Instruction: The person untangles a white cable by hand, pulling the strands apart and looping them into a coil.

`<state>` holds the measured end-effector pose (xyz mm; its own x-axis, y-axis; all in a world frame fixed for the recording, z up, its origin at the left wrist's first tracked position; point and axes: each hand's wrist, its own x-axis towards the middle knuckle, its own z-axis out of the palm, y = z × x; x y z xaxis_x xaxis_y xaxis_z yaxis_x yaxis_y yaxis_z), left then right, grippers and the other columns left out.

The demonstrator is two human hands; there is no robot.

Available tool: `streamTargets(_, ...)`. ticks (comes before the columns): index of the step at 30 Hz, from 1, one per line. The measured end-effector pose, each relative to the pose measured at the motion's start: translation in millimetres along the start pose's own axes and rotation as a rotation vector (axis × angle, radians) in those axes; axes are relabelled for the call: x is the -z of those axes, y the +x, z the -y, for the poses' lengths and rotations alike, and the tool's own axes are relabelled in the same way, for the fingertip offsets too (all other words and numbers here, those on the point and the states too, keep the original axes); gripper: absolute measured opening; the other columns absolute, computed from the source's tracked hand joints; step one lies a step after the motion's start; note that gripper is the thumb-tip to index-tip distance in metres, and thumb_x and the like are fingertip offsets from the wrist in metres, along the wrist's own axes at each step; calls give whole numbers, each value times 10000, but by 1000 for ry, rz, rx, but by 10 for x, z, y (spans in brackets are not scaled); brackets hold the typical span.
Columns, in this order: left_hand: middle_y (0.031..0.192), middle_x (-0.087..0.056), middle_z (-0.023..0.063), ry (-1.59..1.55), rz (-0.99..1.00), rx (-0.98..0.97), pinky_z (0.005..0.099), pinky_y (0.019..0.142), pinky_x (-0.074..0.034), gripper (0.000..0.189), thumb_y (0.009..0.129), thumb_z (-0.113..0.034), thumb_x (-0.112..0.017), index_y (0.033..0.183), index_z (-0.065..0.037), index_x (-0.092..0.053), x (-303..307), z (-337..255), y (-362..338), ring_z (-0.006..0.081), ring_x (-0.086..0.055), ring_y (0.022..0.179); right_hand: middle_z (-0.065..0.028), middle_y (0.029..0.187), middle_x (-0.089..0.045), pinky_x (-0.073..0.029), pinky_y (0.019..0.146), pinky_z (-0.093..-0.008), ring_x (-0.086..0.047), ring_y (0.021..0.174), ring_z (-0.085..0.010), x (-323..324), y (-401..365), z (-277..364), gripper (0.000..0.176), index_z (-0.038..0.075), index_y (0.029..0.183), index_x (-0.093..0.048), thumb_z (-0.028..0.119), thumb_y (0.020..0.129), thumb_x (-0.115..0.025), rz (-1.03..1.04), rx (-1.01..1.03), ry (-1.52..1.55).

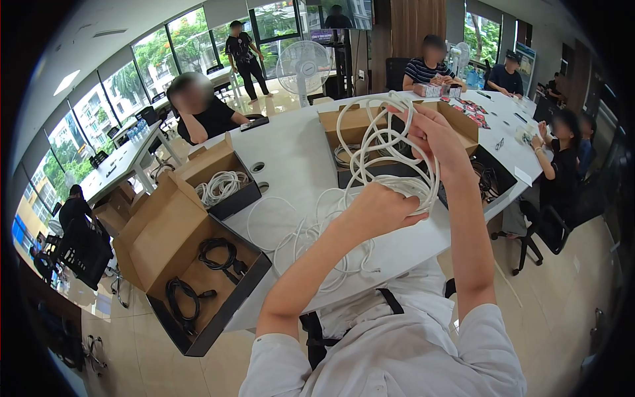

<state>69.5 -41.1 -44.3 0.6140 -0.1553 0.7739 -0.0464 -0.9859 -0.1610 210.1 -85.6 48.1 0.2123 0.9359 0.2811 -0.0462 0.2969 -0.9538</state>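
Note:
A loosely looped white cable (360, 155) hangs between my two hands above the table. My left hand (387, 210) is closed round the lower bundle of loops. Higher up and to the right, my right hand (430, 135) has its fingers closed on the upper loops. More white cable (307, 235) lies in loose, tangled curves on the white table (417, 245) beneath and left of my hands. Just behind the held loops stands an open cardboard box (331, 126) with coiled cables inside, partly hidden by the loops and my right hand.
At the left, an open box (192, 264) holds black cables (218, 255); behind it another box (235, 208) contains coiled white cable (223, 188). A box of dark cables (489, 178) sits right. Several people are around the table, including a person (205, 112) across from me.

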Motion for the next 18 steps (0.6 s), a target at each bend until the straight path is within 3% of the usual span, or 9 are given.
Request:
streamTargets(8, 503, -519, 36, 99, 86, 21, 327, 476, -456, 332, 772, -352, -685, 611, -91, -559, 9, -57, -18, 213, -562, 482, 77, 615, -318, -212, 395, -195, -265, 458, -16, 188, 288, -114, 316, -8, 1202, -531, 144, 952, -412, -27, -189, 454)
streamTargets(12, 495, -506, 45, 27, 54, -8, 332, 452, -439, 340, 775, -350, -683, 599, -90, -552, 15, -42, 1, 225, -546, 463, 80, 609, -304, -194, 395, -195, -246, 455, -15, 136, 298, -110, 329, -23, 1223, -512, 142, 965, -391, 13, -217, 442)
streamTargets(15, 496, -506, 54, -34, 143, 21, 338, 440, -429, 346, 780, -357, -678, 600, -88, -555, 53, -62, -12, 235, -535, 451, 85, 596, -273, -171, 401, -194, -218, 461, -13, 125, 276, -117, 332, -27, 1213, -533, 159, 969, -405, 63, -190, 399)
streamTargets(18, 502, -512, 69, -72, 120, 38, 345, 439, -426, 357, 793, -371, -667, 607, -86, -558, 105, -28, -9, 246, -533, 451, 96, 591, -236, -145, 414, -188, -195, 473, -5, 83, 204, -31, 319, -25, 1182, -570, 165, 970, -425, 83, -136, 157)
